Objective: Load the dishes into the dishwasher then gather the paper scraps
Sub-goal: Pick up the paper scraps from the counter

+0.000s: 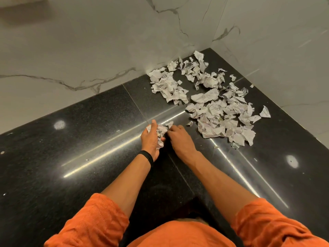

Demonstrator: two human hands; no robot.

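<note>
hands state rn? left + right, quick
Left hand: closed round a wad of paper scraps.
Right hand: palm down on the counter, fingertips at the wad; cannot tell if it grips anything.

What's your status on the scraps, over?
Left hand grips a wad of scraps. Right hand beside it, grip unclear. Big pile beyond, ungathered. Nothing in the way.

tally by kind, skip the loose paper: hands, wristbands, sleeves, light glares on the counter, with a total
hands: 2 (left hand holding paper scraps, right hand)
black wristband: 1
orange sleeves: 2
round light glares: 2
total: 7
</note>
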